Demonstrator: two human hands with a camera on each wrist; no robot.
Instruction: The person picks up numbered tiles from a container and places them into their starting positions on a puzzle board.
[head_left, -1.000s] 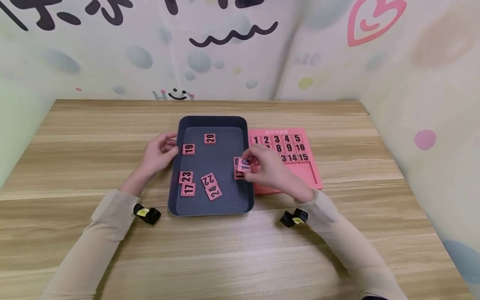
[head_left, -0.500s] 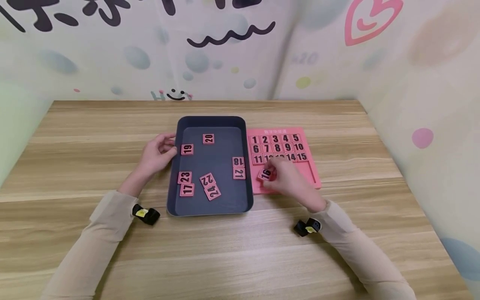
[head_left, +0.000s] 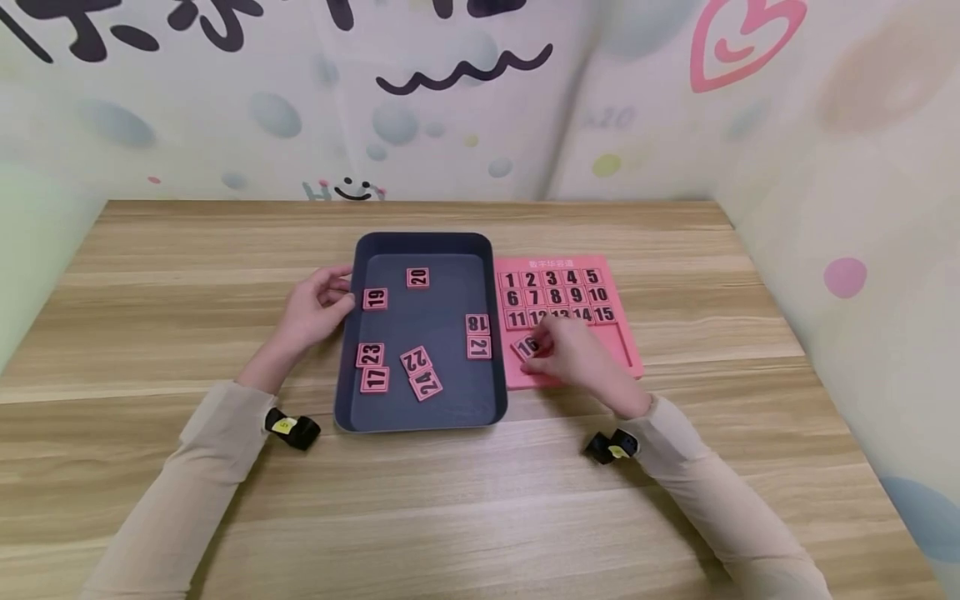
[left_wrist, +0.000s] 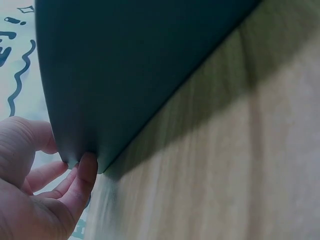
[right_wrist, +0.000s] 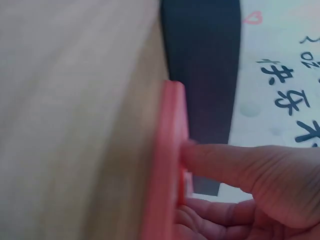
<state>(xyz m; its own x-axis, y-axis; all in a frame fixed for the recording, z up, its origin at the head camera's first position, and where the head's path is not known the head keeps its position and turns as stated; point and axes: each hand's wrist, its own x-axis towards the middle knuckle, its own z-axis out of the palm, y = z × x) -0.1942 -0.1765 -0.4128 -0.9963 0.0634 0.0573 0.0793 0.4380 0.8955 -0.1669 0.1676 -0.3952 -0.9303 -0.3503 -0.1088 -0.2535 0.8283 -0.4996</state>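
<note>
tray beside pink board

Loads of pink from where I'm standing. The tray is a flat dark slate blue, and the tiles in it are pink squares with bold black digits inside a thin outline — tile 16, over at the board's 8 o'clock, matches them. The board, at the tray's 3, is solid coral pink with pale lettering at its 12. Table is light tan with streaky brown wood grain. Sleeves are plain beige at 4 and 8, with black wrist gadgets wearing yellow labels. Wall is whitish with blue and yellow-green blobs, a black squiggle at 12 — plus a pink heart between 1 and 2.
</note>
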